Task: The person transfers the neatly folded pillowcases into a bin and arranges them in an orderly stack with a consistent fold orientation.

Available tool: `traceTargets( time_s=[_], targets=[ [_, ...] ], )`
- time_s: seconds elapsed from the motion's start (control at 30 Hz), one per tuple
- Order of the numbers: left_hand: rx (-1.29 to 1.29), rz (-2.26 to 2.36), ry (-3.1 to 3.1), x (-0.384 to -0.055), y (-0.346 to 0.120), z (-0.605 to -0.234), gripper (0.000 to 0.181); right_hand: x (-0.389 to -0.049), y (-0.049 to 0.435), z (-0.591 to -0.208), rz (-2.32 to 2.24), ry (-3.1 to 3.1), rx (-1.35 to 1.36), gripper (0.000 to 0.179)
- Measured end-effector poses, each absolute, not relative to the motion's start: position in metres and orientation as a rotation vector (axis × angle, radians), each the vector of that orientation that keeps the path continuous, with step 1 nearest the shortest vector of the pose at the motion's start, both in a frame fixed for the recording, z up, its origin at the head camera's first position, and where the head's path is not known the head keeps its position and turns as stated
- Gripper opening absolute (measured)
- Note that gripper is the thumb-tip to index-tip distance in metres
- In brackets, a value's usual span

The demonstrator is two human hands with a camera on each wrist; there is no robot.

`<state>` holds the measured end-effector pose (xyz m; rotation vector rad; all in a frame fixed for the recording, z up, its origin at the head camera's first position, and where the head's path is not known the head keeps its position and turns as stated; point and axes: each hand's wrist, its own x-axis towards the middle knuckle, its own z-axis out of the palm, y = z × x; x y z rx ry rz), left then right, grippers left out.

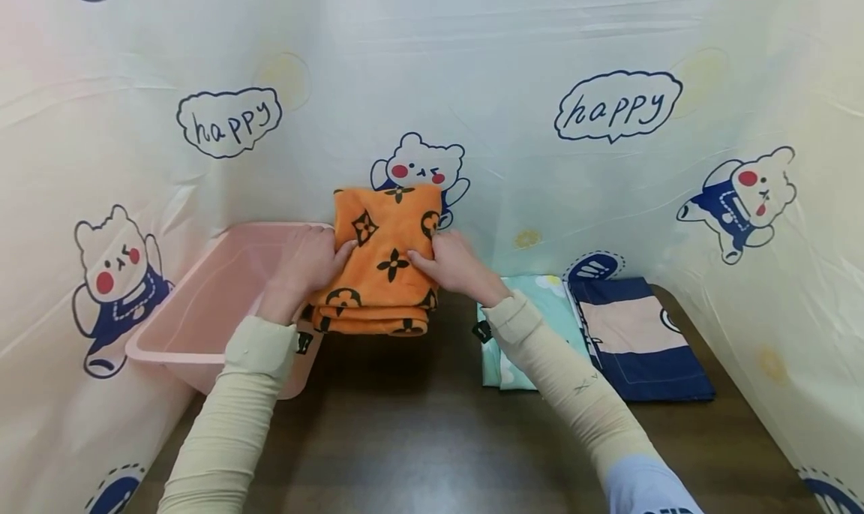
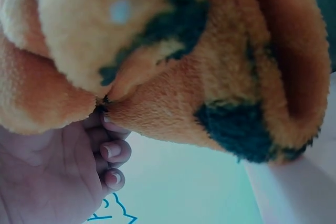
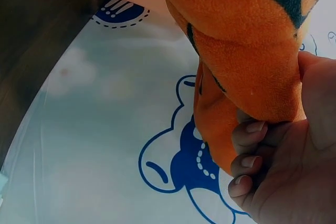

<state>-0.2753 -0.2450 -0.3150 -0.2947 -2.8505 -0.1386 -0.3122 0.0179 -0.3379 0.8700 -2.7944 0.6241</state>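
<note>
Far left, a pale, thin-sheeted backdrop [image 1: 472, 49] printed with blue-outlined cartoon bears and "happy" speech bubbles is beginning, running behind everything to the far right. Next, a pale pink rectangular bin with a rounded rim [image 1: 202, 304] is sitting at the left of a dark brown wood-grain counter [image 1: 405, 439]. Over the bin's right side, the left hand [image 1: 300, 266], its arm wearing a cream sleeve, is gripping the left edge of a folded bright orange plush cloth with dark flower and emblem motifs [image 1: 385, 259]; its thumb is lying along the front face, and the left wrist view is showing fingers curling under the fabric. The orange cloth is hanging between both hands, left of centre, appearing raised over the counter, thick folds stacking at its lower edge; its lower left corner is overlapping the bin from the head view, contact being impossible to tell. The right hand [image 1: 462, 263], also cream-sleeved, is gripping the cloth's right edge, thumb in front, fingers curling beneath. Further right, a folded mint-green cloth with white patches [image 1: 553, 308] is lying flat on the counter, partly passing behind the right forearm. Just beside it, rightmost, a folded navy-and-pale-pink banded cloth [image 1: 631, 334] is lying flat.
</note>
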Motion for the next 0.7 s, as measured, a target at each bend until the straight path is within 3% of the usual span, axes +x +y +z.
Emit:
traceTargets(
  time_s=[0.7],
  targets=[
    [-0.283, -0.106, -2.928, -0.269, -0.255, -0.289, 0.057, -0.309, 0.010, -0.317, 0.734, -2.782, 0.886, 0.053]
  ],
)
